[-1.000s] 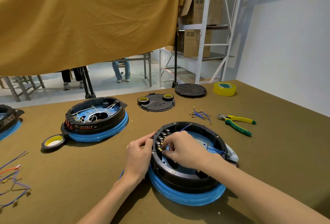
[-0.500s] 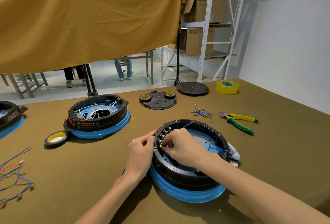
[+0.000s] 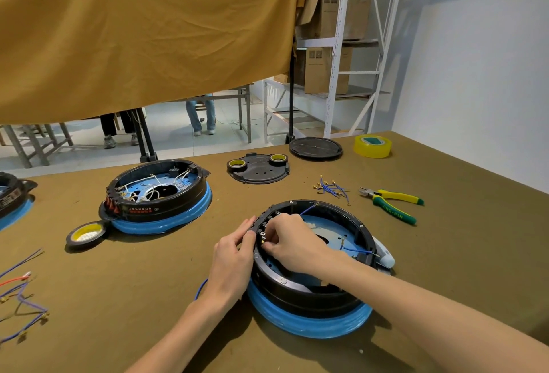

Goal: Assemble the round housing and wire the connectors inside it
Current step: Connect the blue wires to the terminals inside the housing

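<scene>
A round black housing (image 3: 332, 289) on a blue base sits on the table in front of me. My left hand (image 3: 233, 256) grips its left rim from outside, fingers curled over the edge. My right hand (image 3: 292, 242) reaches inside and pinches something small at the row of connectors (image 3: 263, 231) on the inner left wall; what it pinches is hidden by the fingers. A blue wire (image 3: 358, 251) runs across the housing's right inside, another (image 3: 309, 209) near the far rim.
A second wired housing (image 3: 157, 194) stands at the left, a tape roll (image 3: 86, 233) beside it. Farther back lie a black plate (image 3: 258, 169), a round lid (image 3: 315, 148) and yellow tape (image 3: 372, 146). Loose blue wires (image 3: 331, 188) and pliers (image 3: 392, 204) lie right; more wires (image 3: 20, 298) far left.
Both hands stay at the housing's left rim; my right hand's fingers have shifted slightly along the connector row. The camera has drifted a little.
</scene>
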Available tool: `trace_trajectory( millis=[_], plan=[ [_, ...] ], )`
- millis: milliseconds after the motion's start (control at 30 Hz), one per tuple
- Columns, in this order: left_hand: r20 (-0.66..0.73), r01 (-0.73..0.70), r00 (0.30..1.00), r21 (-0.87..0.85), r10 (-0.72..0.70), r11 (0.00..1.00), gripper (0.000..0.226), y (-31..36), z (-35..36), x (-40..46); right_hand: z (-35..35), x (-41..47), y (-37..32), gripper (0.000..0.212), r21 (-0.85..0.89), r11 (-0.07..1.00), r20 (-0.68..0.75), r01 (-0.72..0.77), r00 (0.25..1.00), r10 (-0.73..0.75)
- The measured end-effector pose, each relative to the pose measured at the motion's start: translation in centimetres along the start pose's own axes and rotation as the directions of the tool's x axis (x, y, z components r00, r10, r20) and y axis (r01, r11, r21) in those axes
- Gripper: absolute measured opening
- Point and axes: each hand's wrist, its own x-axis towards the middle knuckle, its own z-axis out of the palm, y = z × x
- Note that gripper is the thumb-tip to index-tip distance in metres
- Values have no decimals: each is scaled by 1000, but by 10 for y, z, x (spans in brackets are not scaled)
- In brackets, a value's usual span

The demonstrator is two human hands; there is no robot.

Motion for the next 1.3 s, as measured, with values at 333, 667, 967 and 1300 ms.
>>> trace_trajectory(
  millis=[333, 667, 967, 1300],
  plan=[
    [-1, -33, 999, 17, 33, 999, 41, 0, -1, -1, -1, -2, 7, 13, 93, 995, 4, 18, 1000, -19],
    [24, -33, 999, -13, 34, 999, 41, -2, -4, 4, 1, 4, 5, 13, 106, 994, 5, 4, 1000, -4],
    [6, -48, 999, -16, 49, 999, 40, -6, -3, 4, 2, 6, 5, 12, 91, 996, 2, 8, 1000, -8],
    [-214, -37, 976, -30, 29, 999, 31, -11, -3, 1, -1, 1, 5, 13, 92, 996, -33, 8, 999, -5]
  ],
)
